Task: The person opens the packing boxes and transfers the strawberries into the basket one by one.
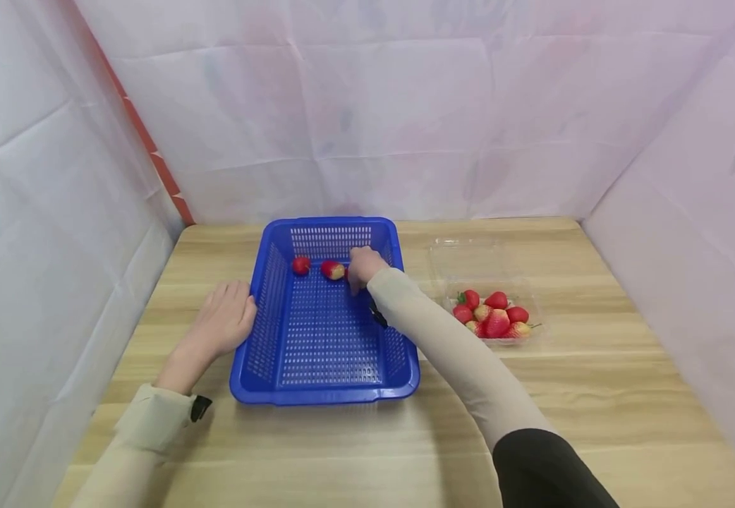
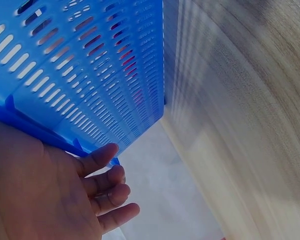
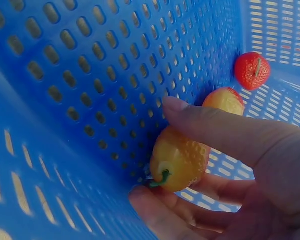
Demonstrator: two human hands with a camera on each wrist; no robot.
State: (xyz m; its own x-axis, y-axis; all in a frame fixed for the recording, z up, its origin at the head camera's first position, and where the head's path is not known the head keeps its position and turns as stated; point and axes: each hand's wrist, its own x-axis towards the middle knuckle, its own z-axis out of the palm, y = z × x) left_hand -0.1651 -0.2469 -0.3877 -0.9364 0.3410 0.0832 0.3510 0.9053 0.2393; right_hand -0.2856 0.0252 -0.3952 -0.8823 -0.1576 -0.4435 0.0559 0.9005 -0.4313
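A blue perforated basket [image 1: 326, 396] stands on the table. Inside it, near the far end, my right hand [image 1: 367, 266] holds a yellowish strawberry [image 3: 179, 159] with a green stem, thumb on one side and fingers on the other. Beside that fruit lie a red-and-yellow strawberry [image 1: 332, 269] and, farther left, a red strawberry [image 1: 300, 265]. My left hand [image 1: 224, 317] rests against the basket's left rim from outside. In the left wrist view its fingers [image 2: 112, 220] are loosely bent along the rim, holding nothing.
Right of the basket, a clear plastic box [image 1: 535, 303] contains several red and pale-tipped strawberries [image 1: 496, 323], its lid [image 1: 469, 257] folded back. The wooden table [image 1: 596, 381] is bordered by white cloth walls [image 1: 399, 106] at the back and sides.
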